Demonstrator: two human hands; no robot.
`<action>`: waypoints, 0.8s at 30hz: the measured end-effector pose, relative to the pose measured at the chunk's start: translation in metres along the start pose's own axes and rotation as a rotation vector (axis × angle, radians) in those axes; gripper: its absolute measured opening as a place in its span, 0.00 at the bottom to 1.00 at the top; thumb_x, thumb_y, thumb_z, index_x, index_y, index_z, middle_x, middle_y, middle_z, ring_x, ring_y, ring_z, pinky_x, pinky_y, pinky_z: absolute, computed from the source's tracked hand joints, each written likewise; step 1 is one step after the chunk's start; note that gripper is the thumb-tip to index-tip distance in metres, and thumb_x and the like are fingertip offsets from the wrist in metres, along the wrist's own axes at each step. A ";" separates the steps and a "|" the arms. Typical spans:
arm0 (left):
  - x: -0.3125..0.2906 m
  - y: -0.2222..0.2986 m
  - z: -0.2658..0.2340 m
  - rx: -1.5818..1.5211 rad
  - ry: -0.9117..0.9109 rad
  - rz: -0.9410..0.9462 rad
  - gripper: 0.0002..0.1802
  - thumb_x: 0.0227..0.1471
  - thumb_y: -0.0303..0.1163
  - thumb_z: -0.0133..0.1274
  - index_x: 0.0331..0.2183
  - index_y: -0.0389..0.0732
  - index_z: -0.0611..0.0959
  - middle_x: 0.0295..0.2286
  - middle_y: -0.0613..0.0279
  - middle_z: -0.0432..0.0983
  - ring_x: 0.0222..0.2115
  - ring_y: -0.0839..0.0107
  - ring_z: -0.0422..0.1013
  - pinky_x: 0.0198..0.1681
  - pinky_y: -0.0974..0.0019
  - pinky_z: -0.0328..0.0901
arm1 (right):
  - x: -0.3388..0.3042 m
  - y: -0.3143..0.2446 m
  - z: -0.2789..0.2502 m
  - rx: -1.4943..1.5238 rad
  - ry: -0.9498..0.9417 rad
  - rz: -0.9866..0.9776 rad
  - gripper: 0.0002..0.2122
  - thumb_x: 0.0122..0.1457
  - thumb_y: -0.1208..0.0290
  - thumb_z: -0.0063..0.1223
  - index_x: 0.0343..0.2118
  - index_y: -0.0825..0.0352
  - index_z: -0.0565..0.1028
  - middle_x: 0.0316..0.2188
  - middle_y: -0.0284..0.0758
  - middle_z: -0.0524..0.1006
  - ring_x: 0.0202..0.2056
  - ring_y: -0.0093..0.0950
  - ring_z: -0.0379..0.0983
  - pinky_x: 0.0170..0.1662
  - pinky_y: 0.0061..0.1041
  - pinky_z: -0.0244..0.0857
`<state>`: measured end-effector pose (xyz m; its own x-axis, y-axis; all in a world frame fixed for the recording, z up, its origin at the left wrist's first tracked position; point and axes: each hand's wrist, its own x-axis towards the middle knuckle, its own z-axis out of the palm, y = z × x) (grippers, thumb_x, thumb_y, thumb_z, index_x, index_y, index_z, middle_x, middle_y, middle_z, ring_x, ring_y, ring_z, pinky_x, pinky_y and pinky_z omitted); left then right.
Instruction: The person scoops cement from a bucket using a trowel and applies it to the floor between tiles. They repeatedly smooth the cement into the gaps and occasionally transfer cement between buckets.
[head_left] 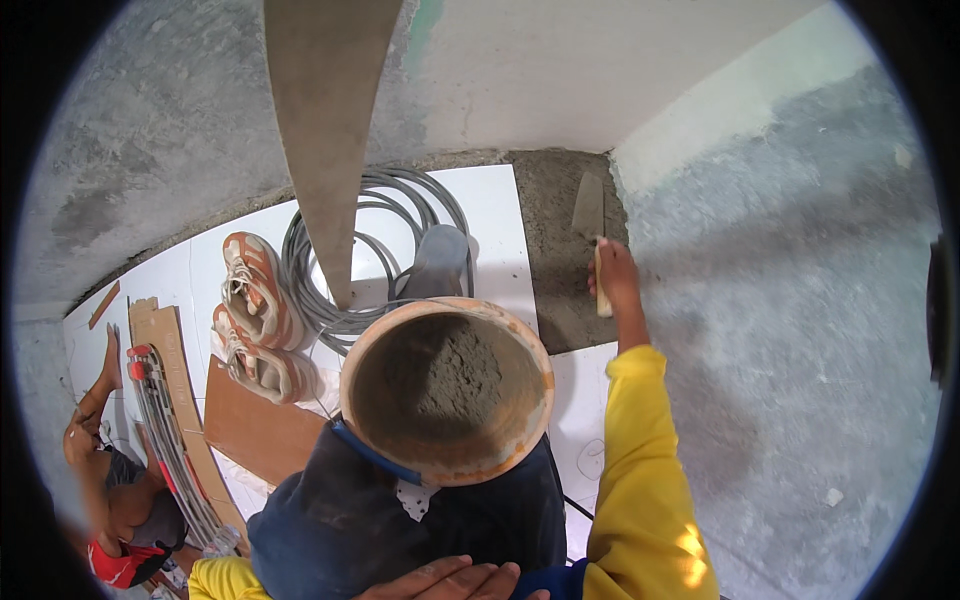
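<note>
At the far right corner, my right hand (620, 275) is closed round the wooden handle of a trowel (588, 205). Its blade lies against wet grey mortar (560, 255), spread in a bare strip between the white tiles and the wall. Low in the view rests my left hand (450, 580), partly cut off by the lower edge; its fingers lie stretched out flat near my lap, with nothing seen in them. Between my hands and the wall stands an orange bucket (375, 455) with a heap of mortar (465, 375) inside. The bucket's wire handle, with a blue grip (370, 452), hangs toward me.
A coil of grey cable (440, 200), a grey slipper (440, 260) and orange-white sneakers (260, 290) sit beyond the bucket and to its left. A tapering brown upright (325, 120) juts in from above. Another person (125, 500) is at lower left, beside cardboard (170, 350).
</note>
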<state>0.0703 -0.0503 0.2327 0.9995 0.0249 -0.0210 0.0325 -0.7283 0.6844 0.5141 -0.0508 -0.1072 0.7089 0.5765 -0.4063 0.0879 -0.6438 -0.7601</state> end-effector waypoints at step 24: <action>-0.003 -0.007 -0.008 -0.053 0.044 -0.086 0.25 0.55 0.32 0.51 0.55 0.47 0.82 0.53 0.53 0.76 0.50 0.62 0.75 0.57 0.58 0.71 | 0.036 -0.019 -0.050 -0.184 -0.081 -0.011 0.20 0.71 0.55 0.44 0.38 0.71 0.75 0.24 0.38 0.76 0.18 0.29 0.74 0.21 0.32 0.70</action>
<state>0.0666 -0.0394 0.2336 0.9920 0.1162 -0.0500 0.1165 -0.6847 0.7194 0.5730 -0.0434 -0.0818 0.6494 0.6176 -0.4437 0.2270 -0.7143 -0.6620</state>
